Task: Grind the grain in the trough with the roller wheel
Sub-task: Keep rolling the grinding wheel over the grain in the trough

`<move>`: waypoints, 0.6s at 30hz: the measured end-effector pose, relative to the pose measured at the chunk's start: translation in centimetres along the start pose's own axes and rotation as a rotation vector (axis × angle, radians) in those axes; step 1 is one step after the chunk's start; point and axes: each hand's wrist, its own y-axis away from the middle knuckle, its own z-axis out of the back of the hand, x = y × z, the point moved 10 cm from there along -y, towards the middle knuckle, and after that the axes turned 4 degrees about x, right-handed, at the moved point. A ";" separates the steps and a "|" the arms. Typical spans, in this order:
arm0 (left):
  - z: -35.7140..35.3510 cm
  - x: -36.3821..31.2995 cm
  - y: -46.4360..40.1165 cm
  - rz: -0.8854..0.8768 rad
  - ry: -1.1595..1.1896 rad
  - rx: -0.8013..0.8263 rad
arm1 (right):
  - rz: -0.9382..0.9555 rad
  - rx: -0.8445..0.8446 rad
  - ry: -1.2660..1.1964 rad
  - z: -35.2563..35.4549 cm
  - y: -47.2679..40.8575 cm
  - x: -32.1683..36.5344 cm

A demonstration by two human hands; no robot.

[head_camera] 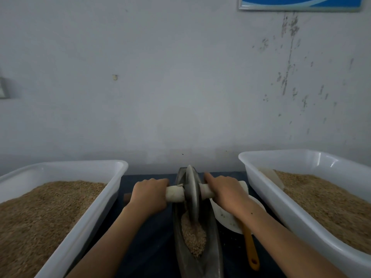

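A long, narrow dark metal trough [215, 245] runs away from me down the middle of the dark tabletop. Brown grain [193, 235] lies heaped in its near half. A grey metal roller wheel [192, 192] stands upright on its edge in the trough, at the far end of the grain heap. A pale axle handle [175, 193] sticks out on both sides of the wheel. My left hand [149, 194] is closed around the left end of the handle. My right hand [222, 190] is closed around the right end.
A white plastic tub [104, 199] full of brown grain stands at the left, and a second one [267, 195] at the right. Under my right forearm lies a white bowl [225, 219] with an orange-handled tool [251, 251]. A grey wall rises close behind.
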 end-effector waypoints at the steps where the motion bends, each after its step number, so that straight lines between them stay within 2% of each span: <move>1: -0.1 -0.1 0.0 -0.011 -0.006 0.025 | 0.002 0.011 0.001 0.0 0.1 0.0; 6: -2.9 0.2 0.3 -0.037 0.047 0.391 | 0.062 0.210 -0.028 -0.5 0.8 0.4; 9: -3.9 -0.1 0.7 -0.050 0.110 0.502 | 0.064 0.353 -0.057 -1.1 1.2 0.3; 13: -3.5 0.1 0.3 -0.032 0.098 0.440 | 0.040 0.323 -0.029 -1.1 0.8 0.4; 18: -0.9 0.2 -0.2 -0.021 0.043 0.140 | 0.003 0.057 0.016 0.0 0.1 0.2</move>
